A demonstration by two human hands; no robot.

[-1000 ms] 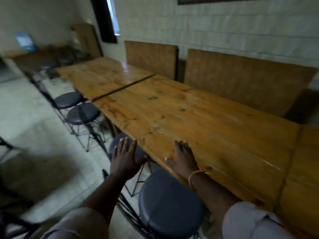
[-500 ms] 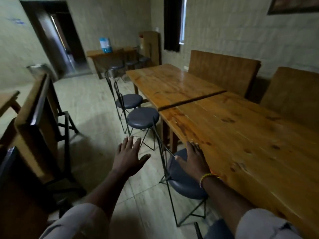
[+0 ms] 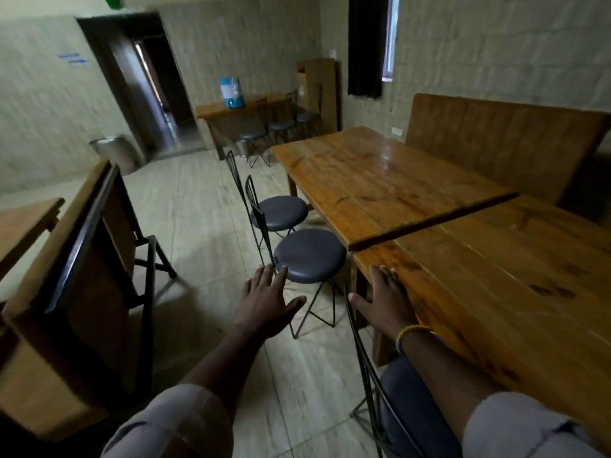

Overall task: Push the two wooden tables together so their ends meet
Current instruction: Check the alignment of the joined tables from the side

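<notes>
Two wooden tables stand end to end along the right wall. The far table (image 3: pixel 373 180) and the near table (image 3: pixel 502 279) meet at a thin dark seam, with the far top sitting slightly higher and offset toward the aisle at the seam. My right hand (image 3: pixel 385 300) lies flat, fingers apart, on the near table's front edge close to its corner. My left hand (image 3: pixel 267 299) hovers open in the air over the floor, left of the table, holding nothing.
Round dark-cushioned wire chairs (image 3: pixel 309 256) (image 3: pixel 277 211) stand along the tables' aisle side, another chair (image 3: pixel 393 404) right below my right arm. Wooden benches (image 3: pixel 502 140) back the wall. A folded wooden table (image 3: pixel 76 259) stands on the left. A small table with a water dispenser (image 3: pixel 230 92) is at the back.
My view has swung left and moved along the near table toward the seam. My right hand has slid along the table edge to the corner. My left hand stays open in the air.
</notes>
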